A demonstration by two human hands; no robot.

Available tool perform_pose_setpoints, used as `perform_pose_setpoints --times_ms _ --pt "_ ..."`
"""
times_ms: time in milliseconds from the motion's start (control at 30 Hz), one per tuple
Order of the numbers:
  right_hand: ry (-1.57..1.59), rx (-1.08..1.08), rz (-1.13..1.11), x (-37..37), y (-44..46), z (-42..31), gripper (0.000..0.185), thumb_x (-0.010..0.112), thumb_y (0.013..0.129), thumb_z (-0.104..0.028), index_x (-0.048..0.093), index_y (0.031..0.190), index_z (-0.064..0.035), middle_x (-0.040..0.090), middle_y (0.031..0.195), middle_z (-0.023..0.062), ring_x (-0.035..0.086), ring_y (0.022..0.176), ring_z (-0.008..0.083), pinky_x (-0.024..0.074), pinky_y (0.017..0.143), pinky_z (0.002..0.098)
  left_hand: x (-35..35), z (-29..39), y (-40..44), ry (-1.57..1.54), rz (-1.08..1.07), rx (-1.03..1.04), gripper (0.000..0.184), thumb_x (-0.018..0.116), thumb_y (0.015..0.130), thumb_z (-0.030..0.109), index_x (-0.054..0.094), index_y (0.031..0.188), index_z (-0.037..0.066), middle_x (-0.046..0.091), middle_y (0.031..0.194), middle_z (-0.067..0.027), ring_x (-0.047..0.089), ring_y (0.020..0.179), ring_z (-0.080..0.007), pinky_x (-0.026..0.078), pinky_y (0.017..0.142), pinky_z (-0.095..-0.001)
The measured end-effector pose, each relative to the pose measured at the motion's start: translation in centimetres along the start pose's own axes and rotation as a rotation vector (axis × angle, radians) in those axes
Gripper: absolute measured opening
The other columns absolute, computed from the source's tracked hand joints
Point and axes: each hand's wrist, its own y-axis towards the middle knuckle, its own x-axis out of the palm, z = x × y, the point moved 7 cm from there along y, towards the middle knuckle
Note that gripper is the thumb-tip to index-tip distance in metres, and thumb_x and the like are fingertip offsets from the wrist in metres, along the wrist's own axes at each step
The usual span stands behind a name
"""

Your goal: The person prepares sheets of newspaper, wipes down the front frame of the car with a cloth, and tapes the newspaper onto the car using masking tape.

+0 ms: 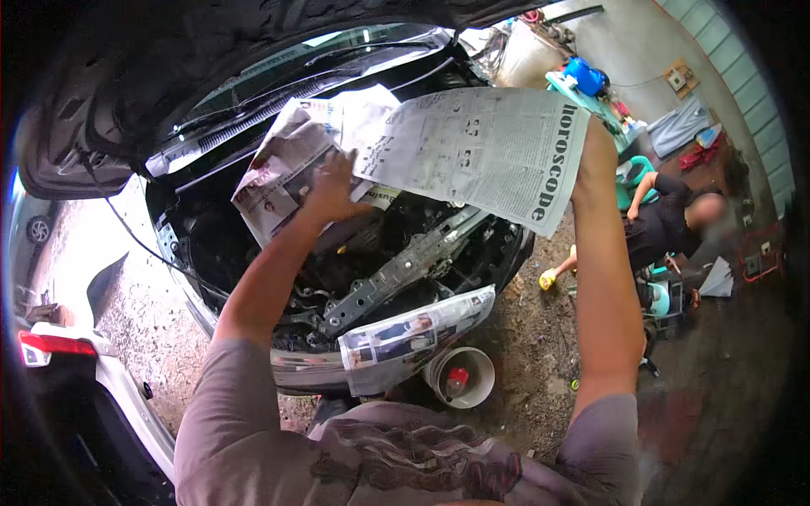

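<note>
A newspaper sheet point(472, 152) headed "horoscope" stretches across the right side of the open engine bay point(388, 236). My right hand point(595, 152) grips its right end, with the fingers mostly hidden behind the paper. Over the middle of the bay, my left hand point(333, 190) is slightly blurred, fingers spread, just above or touching another crumpled newspaper sheet point(274, 181); contact is unclear. A further newspaper piece point(413, 337) covers part of the front bumper point(308, 371). The metal crossmember point(405, 261) runs between the bay and the front end.
Overhead is the raised hood point(101, 93). A white bucket point(479, 379) with a red item inside stands by the bumper. A person point(675, 215) sits low at right among tools. A white car point(126, 396) is at lower left, and a blue container point(585, 76) stands at the back.
</note>
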Motion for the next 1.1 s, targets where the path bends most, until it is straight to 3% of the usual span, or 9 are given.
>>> perform_pose_setpoints --times_ms 133,367,500,667,767,867,1000,1067,1100 --pt "-0.378 -0.082 0.035 0.5 -1.5 -1.0 0.032 0.057 0.102 -0.029 0.076 0.102 -0.0038 0.073 0.087 0.0063 0.069 0.072 0.0165 0.0532 0.064 0.0328 -1.8 15.1 -3.0 -0.007 0.081 0.071 0.141 0.095 0.067 0.051 0.009 0.17 0.01 0.029 0.165 -0.0328 0.022 0.158 -0.0515 0.026 0.123 -0.0695" --pt "-0.162 -0.005 0.091 -2.0 -3.4 -4.3 0.028 0.063 0.1 -0.03 0.076 0.103 -0.006 0.073 0.084 0.0037 0.069 0.066 0.0155 0.054 0.06 0.0315 -3.0 16.2 0.4 -0.017 0.389 0.082 0.082 0.083 0.08 0.025 0.051 0.155 0.013 0.054 0.153 -0.0212 0.048 0.145 -0.0427 0.042 0.116 -0.0578" --pt "-0.365 -0.182 0.029 -6.7 -2.2 -7.7 0.026 0.061 0.102 -0.024 0.076 0.098 -0.0035 0.071 0.084 0.0015 0.063 0.067 0.0112 0.0469 0.06 0.0278 -12.1 13.0 0.4 -0.659 0.249 -0.133 0.03 0.074 0.09 0.011 0.077 0.119 0.005 0.08 0.111 -0.0119 0.075 0.103 -0.0222 0.057 0.094 -0.0352" --pt "-0.668 -0.053 -0.149 -13.1 -1.2 -5.8 0.025 0.063 0.098 -0.021 0.076 0.094 -0.0005 0.068 0.081 0.0016 0.058 0.072 0.0124 0.0451 0.065 0.0328 -22.8 13.1 -0.7 -0.7 -0.16 -0.024 0.028 0.075 0.094 0.012 0.076 0.12 0.001 0.077 0.105 -0.0049 0.068 0.094 -0.0154 0.053 0.095 -0.033" --pt "-0.929 -0.027 -0.398 -13.9 -0.1 -3.1 0.02 0.066 0.101 -0.02 0.075 0.102 -0.002 0.071 0.088 0.0018 0.063 0.079 0.012 0.0506 0.07 0.0302 -27.0 14.0 -3.1 -0.521 -0.345 -0.128 0.03 0.077 0.093 0.021 0.078 0.116 0.002 0.077 0.094 -0.0046 0.067 0.082 -0.0146 0.056 0.081 -0.0326" --pt "-0.571 0.238 -0.421 -11.2 -2.5 -1.8 0.018 0.07 0.1 -0.02 0.073 0.096 -0.0018 0.069 0.086 -0.0001 0.061 0.081 0.0107 0.049 0.072 0.0283 -28.7 11.0 -5.9 -0.387 -0.397 -0.334 0.03 0.079 0.091 0.026 0.08 0.11 0.003 0.076 0.09 -0.0045 0.068 0.079 -0.0159 0.055 0.074 -0.0349" --pt "-0.39 0.211 -0.591 -6.7 -4.9 -0.5 0.018 0.075 0.098 -0.02 0.072 0.096 -0.0023 0.069 0.089 -0.001 0.061 0.08 0.0086 0.0495 0.073 0.0273 -30.9 9.2 -11.7 -0.273 -0.413 -0.402 0.03 0.081 0.09 0.03 0.08 0.104 0.002 0.076 0.087 -0.0052 0.067 0.076 -0.0162 0.054 0.07 -0.0383" --pt "-0.416 0.261 -0.635 -4.2 -5.6 0.2 0.019 0.075 0.098 -0.021 0.072 0.096 -0.0025 0.068 0.088 -0.0013 0.06 0.079 0.0083 0.0491 0.073 0.0272 -30.9 7.0 -14.8 -0.102 -0.403 -0.428 0.032 0.082 0.089 0.031 0.081 0.101 0.002 0.077 0.087 -0.008 0.068 0.077 -0.0167 0.055 0.074 -0.0382" --pt "-0.452 0.297 -0.686 -2.4 -6.3 0.1 0.019 0.075 0.098 -0.021 0.073 0.095 -0.0027 0.068 0.087 -0.0017 0.059 0.078 0.0079 0.0487 0.073 0.0271 -30.7 7.7 -16.2 -0.253 -0.47 -0.412 0.045 0.085 0.087 0.03 0.077 0.117 -0.002 0.079 0.102 -0.0137 0.072 0.09 -0.0201 0.057 0.087 -0.0385"
